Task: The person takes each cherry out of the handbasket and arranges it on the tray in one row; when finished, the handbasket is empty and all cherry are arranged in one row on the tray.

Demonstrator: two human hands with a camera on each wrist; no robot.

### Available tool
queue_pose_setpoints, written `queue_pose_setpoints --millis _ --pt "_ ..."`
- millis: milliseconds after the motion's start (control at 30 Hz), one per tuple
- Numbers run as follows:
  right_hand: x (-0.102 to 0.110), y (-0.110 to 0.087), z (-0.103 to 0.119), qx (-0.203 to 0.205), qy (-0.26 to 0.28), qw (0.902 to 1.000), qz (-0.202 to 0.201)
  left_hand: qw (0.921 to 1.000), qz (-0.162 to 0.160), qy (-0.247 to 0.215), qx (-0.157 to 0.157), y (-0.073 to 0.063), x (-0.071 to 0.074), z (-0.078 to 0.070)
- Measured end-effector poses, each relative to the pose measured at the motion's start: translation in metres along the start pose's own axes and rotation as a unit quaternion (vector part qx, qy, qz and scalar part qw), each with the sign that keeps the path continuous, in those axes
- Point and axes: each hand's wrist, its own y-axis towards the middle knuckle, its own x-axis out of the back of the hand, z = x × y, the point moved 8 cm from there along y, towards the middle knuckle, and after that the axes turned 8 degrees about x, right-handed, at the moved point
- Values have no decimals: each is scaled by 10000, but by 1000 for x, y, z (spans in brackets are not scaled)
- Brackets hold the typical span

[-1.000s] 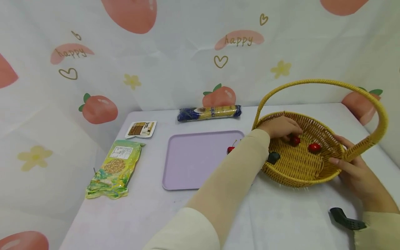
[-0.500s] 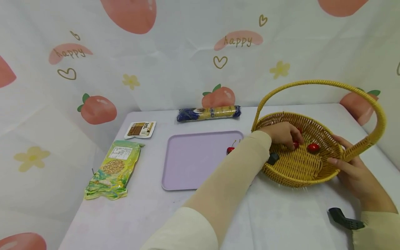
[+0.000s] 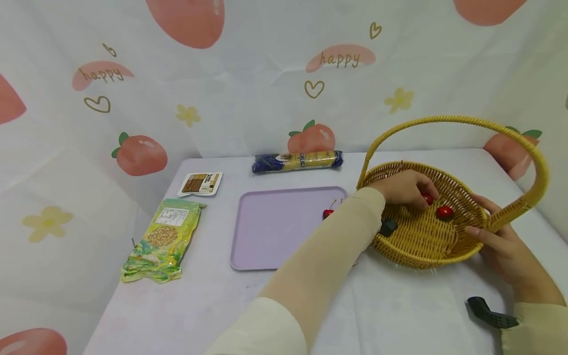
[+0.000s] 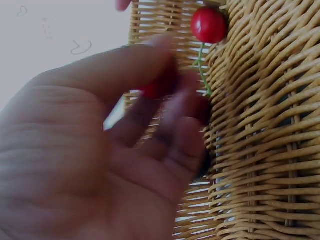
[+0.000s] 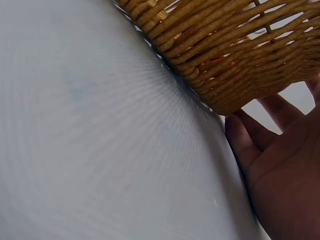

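Note:
My left hand (image 3: pixel 406 189) reaches into a yellow wicker basket (image 3: pixel 421 254) with a tall hoop handle. Its thumb and fingers pinch a red cherry (image 4: pixel 162 84), blurred and partly covered by the fingers. Another cherry (image 3: pixel 444 213) lies on the basket floor to the right; in the left wrist view a cherry (image 4: pixel 208 25) shows a green stem. A dark red patch behind the fingertips there is too blurred to tell. My right hand (image 3: pixel 510 251) grips the basket's right side, thumb on the rim near the handle's foot and other fingers around the outside.
Left of the basket is a lilac tray (image 3: pixel 266 231), with a stemmed cherry (image 3: pixel 327 213) partly behind the left sleeve. Beyond it lies a blue-and-yellow packet (image 3: pixel 297 161). A green bag (image 3: pixel 164 239) and a small brown-and-white pouch (image 3: pixel 200 184) lie at the left.
My left hand has shifted slightly right inside the basket, its fingers around a cherry. My right hand keeps its hold on the rim, and the basket stays in place.

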Motion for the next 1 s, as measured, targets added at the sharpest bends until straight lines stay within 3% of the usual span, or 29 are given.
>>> queue_pose_setpoints --millis 200,367,533,733,1000 --pt "-3 -2 -2 -127 -368 9992 134 9975 -512 211 -445 -6 9 -21" --pt "-3 -5 -5 -323 -478 9981 192 9957 -449 471 -665 -20 13 -40" --pt "-3 -7 -9 -479 -522 9973 192 9931 -266 625 -959 -44 18 -55" --pt "-6 -5 -7 -430 -526 9975 177 9918 -17 204 -1258 -78 25 -51" --pt "-6 -7 -7 -442 -832 9955 119 9787 -292 -725 -1896 -118 42 -33"
